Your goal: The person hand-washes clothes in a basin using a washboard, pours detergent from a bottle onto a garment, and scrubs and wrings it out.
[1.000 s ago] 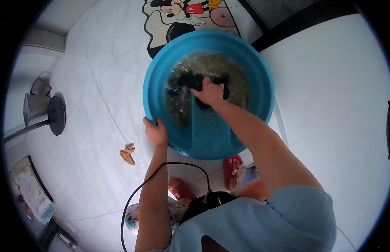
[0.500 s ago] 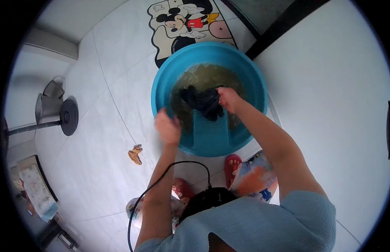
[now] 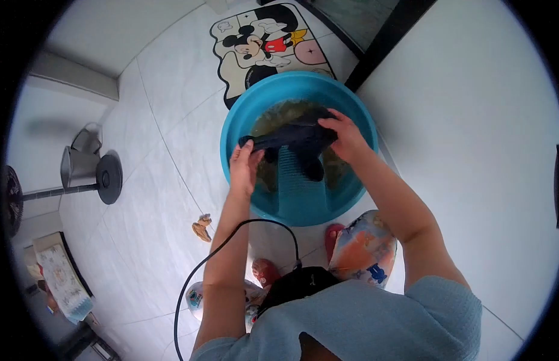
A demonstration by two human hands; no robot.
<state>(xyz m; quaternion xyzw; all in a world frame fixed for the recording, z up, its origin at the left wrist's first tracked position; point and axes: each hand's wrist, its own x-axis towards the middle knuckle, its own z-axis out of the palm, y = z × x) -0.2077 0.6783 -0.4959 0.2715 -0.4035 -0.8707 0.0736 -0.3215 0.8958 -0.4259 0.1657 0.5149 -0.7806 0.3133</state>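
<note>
A dark wet garment [image 3: 298,139] is stretched sideways between my two hands, over a round blue basin [image 3: 354,195]. My left hand [image 3: 242,169] pinches its left end near the basin's left side. On the right, my right hand [image 3: 345,137] grips the upper right part of the cloth, thumb and fingers closed on it. One dark end hangs down over the ribbed washboard [image 3: 300,192] built into the basin's near side. Murky, brownish water [image 3: 273,118] shows around the garment.
A cartoon mouse mat [image 3: 264,45] lies beyond the basin. An orange-brown scrap [image 3: 201,228] rests on the tiled floor to the left. Farther left stand a fan [image 3: 109,177] and a grey bin [image 3: 79,167]. A black cable [image 3: 198,277] crosses my left arm.
My left hand has moved from the basin's left rim onto the garment and now holds its end. The bunched cloth has been spread out sideways. My right hand keeps hold of it.
</note>
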